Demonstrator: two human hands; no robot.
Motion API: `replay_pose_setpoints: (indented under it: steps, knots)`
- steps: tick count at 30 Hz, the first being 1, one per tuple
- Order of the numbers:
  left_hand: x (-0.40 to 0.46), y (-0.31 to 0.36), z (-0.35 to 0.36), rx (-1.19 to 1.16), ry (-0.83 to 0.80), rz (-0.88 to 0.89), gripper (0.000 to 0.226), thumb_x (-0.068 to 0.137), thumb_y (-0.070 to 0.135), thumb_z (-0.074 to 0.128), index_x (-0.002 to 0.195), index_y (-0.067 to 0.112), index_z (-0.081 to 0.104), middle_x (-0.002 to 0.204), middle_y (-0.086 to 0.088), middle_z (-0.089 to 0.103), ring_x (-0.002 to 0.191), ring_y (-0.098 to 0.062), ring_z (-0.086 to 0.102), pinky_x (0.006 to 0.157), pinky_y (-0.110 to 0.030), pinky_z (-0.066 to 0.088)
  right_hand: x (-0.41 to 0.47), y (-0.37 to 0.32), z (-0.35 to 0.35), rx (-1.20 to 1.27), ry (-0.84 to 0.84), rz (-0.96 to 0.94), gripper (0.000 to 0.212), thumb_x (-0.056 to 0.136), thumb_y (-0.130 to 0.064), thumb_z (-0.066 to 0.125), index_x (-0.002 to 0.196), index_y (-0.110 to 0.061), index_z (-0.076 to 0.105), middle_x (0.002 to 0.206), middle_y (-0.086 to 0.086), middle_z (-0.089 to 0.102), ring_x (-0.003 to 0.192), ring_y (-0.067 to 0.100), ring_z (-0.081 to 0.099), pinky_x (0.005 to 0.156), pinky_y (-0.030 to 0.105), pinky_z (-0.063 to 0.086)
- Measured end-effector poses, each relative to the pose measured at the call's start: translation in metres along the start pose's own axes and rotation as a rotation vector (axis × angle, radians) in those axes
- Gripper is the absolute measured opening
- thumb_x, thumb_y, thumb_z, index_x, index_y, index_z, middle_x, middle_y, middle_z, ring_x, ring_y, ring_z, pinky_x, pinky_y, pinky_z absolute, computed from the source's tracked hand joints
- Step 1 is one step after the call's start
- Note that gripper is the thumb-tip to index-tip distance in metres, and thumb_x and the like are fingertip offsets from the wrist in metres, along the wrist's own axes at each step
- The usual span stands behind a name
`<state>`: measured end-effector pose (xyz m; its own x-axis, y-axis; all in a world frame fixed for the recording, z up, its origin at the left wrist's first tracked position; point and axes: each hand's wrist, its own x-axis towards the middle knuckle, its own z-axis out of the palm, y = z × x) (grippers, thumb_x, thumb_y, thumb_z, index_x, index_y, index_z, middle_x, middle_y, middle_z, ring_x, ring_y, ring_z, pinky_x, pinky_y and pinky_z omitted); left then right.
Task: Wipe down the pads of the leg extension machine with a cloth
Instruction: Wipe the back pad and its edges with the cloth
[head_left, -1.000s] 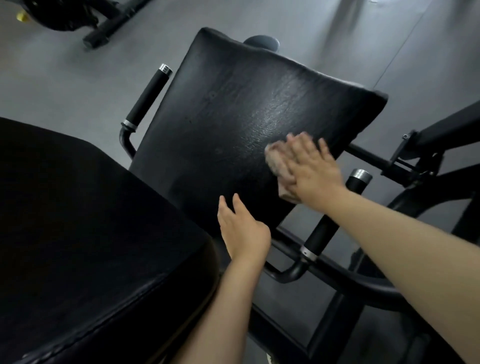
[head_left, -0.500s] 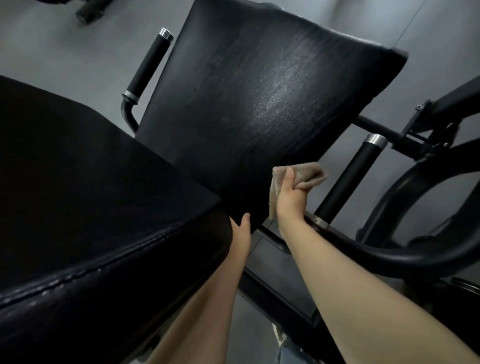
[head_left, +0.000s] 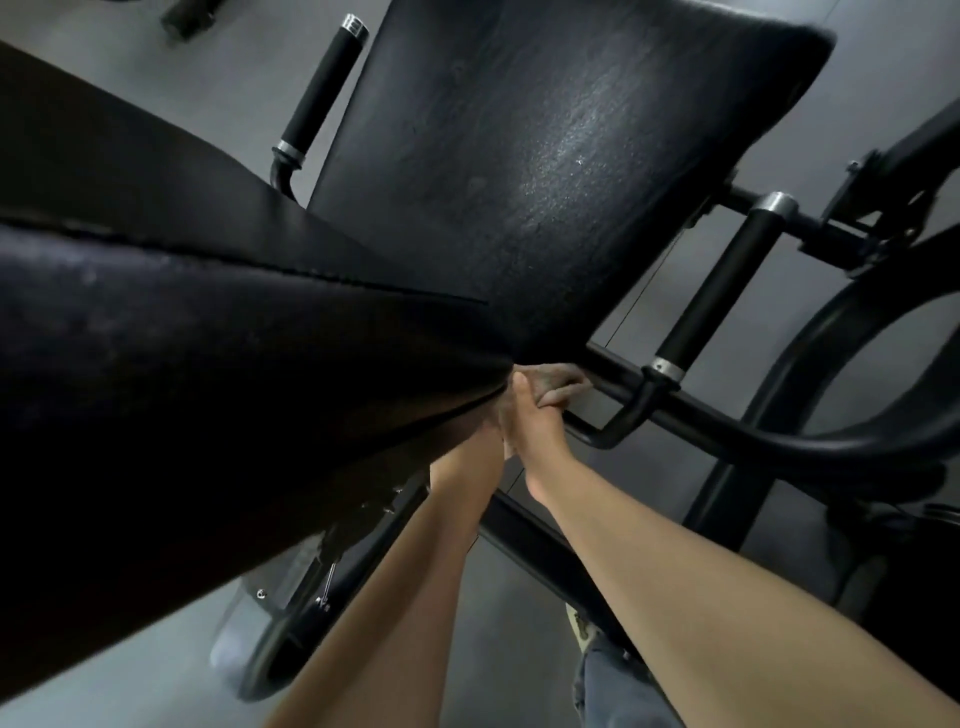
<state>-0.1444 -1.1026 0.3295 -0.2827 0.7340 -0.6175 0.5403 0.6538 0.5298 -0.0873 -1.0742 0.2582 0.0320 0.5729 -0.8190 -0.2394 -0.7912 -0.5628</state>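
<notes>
Fingers (head_left: 551, 402) of the right hand (head_left: 532, 423) grip a crumpled tan-grey cloth (head_left: 558, 378).

Seat pad (head_left: 545, 156) at 12 o'clock; back pad (head_left: 182, 338) at 9 o'clock, overlapping its near edge. Handles (head_left: 322, 88) (head_left: 717, 291) flank the seat pad. Cloth (head_left: 558, 384) at centre, just beneath both pads' junction.

Black seat pad (head_left: 545, 156), black back pad (head_left: 182, 338); brownish-grey cloth (head_left: 558, 384); black handles, silver collars; grey floor (head_left: 234, 93).

Your right hand (head_left: 530, 415) pinches cloth (head_left: 558, 382), forearm outstretched; your left hand (head_left: 475, 452) beside it, fingers hidden.
</notes>
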Motion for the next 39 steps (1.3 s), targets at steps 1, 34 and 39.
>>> replay_pose_setpoints:
  steps: [1, 34, 39]
  knots:
    - [-0.001, -0.005, 0.001, 0.044, 0.015, 0.022, 0.037, 0.100, 0.018, 0.036, 0.134, 0.006, 0.044, 0.122, -0.011, 0.057, 0.114, -0.029, 0.054, 0.092, -0.031, 0.044, -0.002, 0.005, 0.003, 0.010, -0.026, 0.007, 0.055, 0.092, -0.045, 0.050, 0.136, -0.014, 0.038, 0.131, 0.007, 0.055, 0.116, 0.024, 0.055, 0.099, 0.039, 0.044]
    - [0.012, -0.178, -0.062, 0.436, 0.840, 0.711, 0.101, 0.062, 0.007, 0.074, 0.145, 0.008, 0.016, 0.150, -0.024, 0.015, 0.137, -0.034, 0.013, 0.107, -0.047, 0.013, -0.011, 0.042, 0.017, -2.107, 0.666, -1.044, 0.100, 0.092, -0.029, 0.044, 0.122, 0.001, -0.046, 0.153, 0.024, -0.016, 0.140, 0.042, -0.018, 0.117, 0.050, -0.002]
    - [0.041, -0.169, -0.073, 0.018, 0.785, 0.489, 0.114, 0.071, 0.027, 0.078, 0.147, 0.014, -0.005, 0.154, -0.022, 0.000, 0.143, -0.036, 0.006, 0.114, -0.041, 0.012, 0.015, 0.036, 0.038, -1.833, 0.678, -1.172, 0.073, 0.088, -0.026, 0.039, 0.148, -0.002, 0.005, 0.154, 0.025, 0.010, 0.143, 0.041, 0.005, 0.117, 0.050, 0.008]
